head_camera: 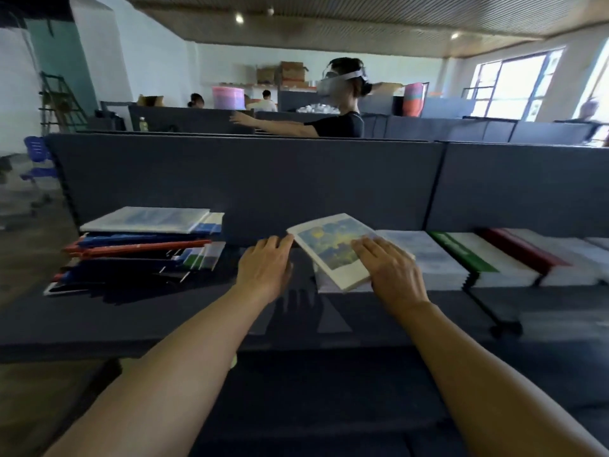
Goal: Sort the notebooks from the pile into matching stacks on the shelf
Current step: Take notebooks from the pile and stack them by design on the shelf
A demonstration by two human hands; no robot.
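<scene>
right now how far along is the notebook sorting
Partly done. Sorted stacks already line the right side: a pale blue stack, a green-spined stack and a red-spined stack. In hand: a blue and yellow notebook, tilted at the left end of that row, with the right hand resting on it and the left hand at its corner. Left: the mixed pile on the left remains tall.

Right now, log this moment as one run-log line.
step: placing notebook | right hand: flat on painted-cover notebook | left hand: at its left edge | target: leftmost stack | unsorted pile: remains
</scene>
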